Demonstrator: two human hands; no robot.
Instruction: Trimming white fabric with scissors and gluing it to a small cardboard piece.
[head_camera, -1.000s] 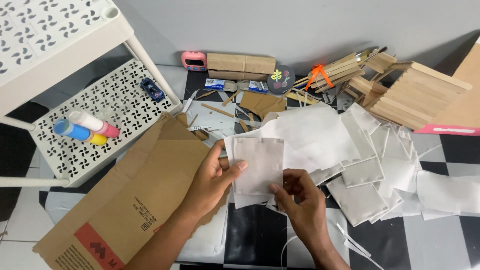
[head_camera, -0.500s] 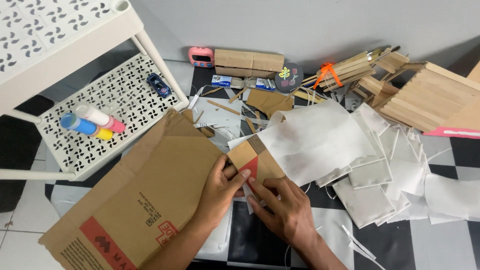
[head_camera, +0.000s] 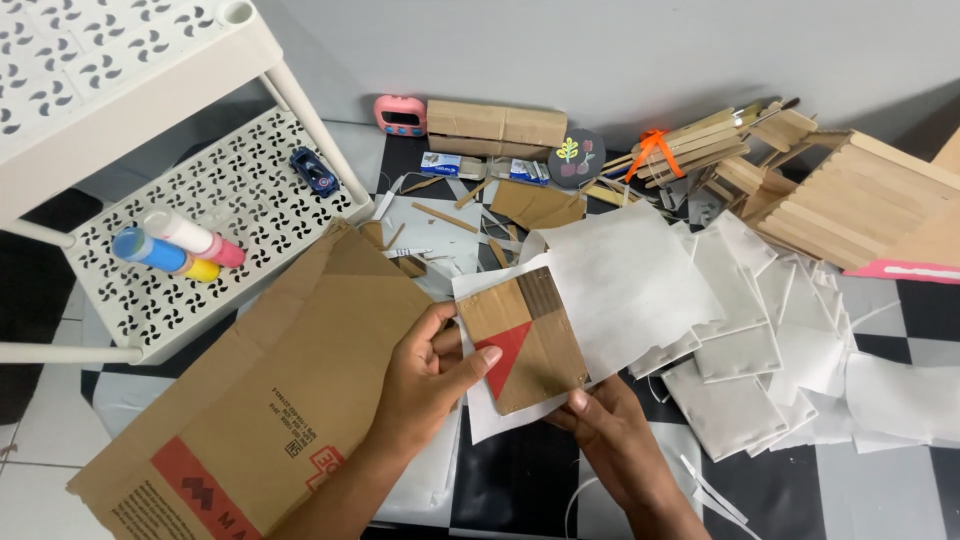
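I hold a small square cardboard piece (head_camera: 528, 338) with a red triangle on its brown face. My left hand (head_camera: 425, 375) grips its left edge, thumb on the red patch. My right hand (head_camera: 605, 430) pinches its lower right corner from below. A white paper sheet (head_camera: 615, 275) lies under and behind the piece.
A large flattened cardboard box (head_camera: 270, 400) lies at my left. A white perforated shelf rack (head_camera: 190, 230) holds glue tubes (head_camera: 180, 245) and a toy car (head_camera: 312, 169). White paper squares (head_camera: 760, 350) pile up at right. Wooden stick constructions (head_camera: 830, 190) and a cardboard box (head_camera: 495, 128) sit at the back.
The piece in my hands showed a white face a second ago; it has been turned over and its brown side with the red triangle faces up now.
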